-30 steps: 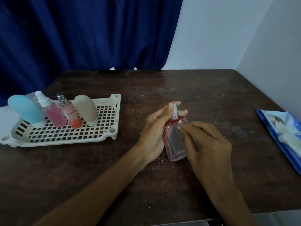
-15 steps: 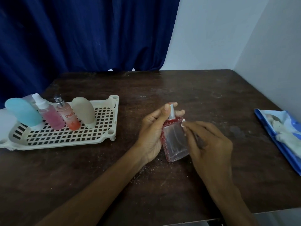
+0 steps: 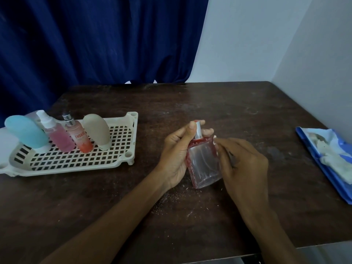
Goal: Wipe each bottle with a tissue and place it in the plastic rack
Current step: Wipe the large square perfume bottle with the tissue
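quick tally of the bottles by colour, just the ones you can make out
blue bottle: 1
pink bottle: 1
orange bottle: 1
beige bottle: 1
clear bottle: 1
total: 5, not counting two pale shapes at the rack's left end, too hidden to tell

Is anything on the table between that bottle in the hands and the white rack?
Nothing visible: bare table lies between the clear bottle, gripped by the left hand while the right hand pinches a tissue, and the rack, whose near part is free.
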### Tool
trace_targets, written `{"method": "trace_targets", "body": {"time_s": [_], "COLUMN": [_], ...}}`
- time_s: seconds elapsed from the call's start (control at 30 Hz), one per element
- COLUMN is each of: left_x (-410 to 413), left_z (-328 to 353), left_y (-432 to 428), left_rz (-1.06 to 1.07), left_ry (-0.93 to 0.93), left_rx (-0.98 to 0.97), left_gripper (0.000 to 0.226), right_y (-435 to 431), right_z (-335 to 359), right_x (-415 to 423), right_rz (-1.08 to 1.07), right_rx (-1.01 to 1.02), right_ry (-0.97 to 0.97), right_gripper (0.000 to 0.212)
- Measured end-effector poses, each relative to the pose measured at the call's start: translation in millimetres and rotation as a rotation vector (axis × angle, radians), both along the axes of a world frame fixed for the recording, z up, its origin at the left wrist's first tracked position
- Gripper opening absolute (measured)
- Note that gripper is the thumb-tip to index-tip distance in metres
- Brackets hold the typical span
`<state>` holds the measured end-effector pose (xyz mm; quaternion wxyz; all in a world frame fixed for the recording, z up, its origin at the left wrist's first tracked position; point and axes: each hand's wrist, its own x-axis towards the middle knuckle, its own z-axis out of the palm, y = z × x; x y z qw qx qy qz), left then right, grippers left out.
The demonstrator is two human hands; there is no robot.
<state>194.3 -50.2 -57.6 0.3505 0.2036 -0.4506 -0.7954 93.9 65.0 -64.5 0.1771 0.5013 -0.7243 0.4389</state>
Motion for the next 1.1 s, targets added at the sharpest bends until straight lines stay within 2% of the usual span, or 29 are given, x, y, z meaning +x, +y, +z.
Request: {"method": "trace_targets", "body": {"time_s": [0.3,0.43,0.63,0.9,1.1], "left_x": [-1,0,0,-1,-1], "left_z": [-2,0,-1,-1,1], "left_y": [-1,0,-1,-1,0], "left_rz": [0.01,0.004,0.002,0.015,0.018], "left_ry": [-0.017,-0.016,-0.007,-0.038,-0.028], "left_rx": [0.017,0.027,0.036,0.014,0.024], "left_gripper": [0.036,0.045,0.041,0.035,0.045], "right_y": [0,-3,-15,6,7], "right_z": [-5,1,13,-6,-10], "right_x": [26,18,31,35,19], "right_rz": [0.119,0.038,0.02,0.214,0.043], "right_rx": [-0.005,-0.007,0.075,0.037,-0.012], "right_ry": [0.104,0.085,0.14,0.227,0.115], "right_gripper": [0.023,0.022,0.021,0.027,0.025]}}
